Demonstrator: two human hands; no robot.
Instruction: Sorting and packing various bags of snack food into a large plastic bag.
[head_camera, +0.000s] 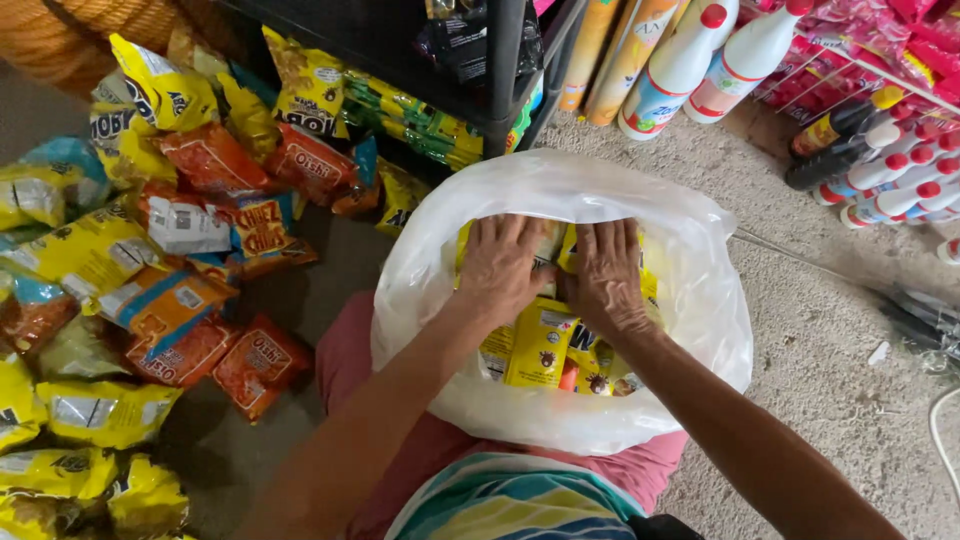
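Both hands (550, 270) atop bagged yellow packets (540, 345).

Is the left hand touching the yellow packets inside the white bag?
Touching. The head view shows the left hand pressed flat on the yellow packets inside the white bag.

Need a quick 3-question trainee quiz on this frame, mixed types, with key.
1. True or false: both hands are inside the clear plastic bag.
2. The left hand and right hand press down on: A) bottles B) yellow snack packets C) a rope coil.
3. Fill in: the loose pile of snack packets lies on the floor to the person's ____.

Key
1. True.
2. B, the yellow packets in the bag.
3. Left; the white bottles with red caps stand to the right.
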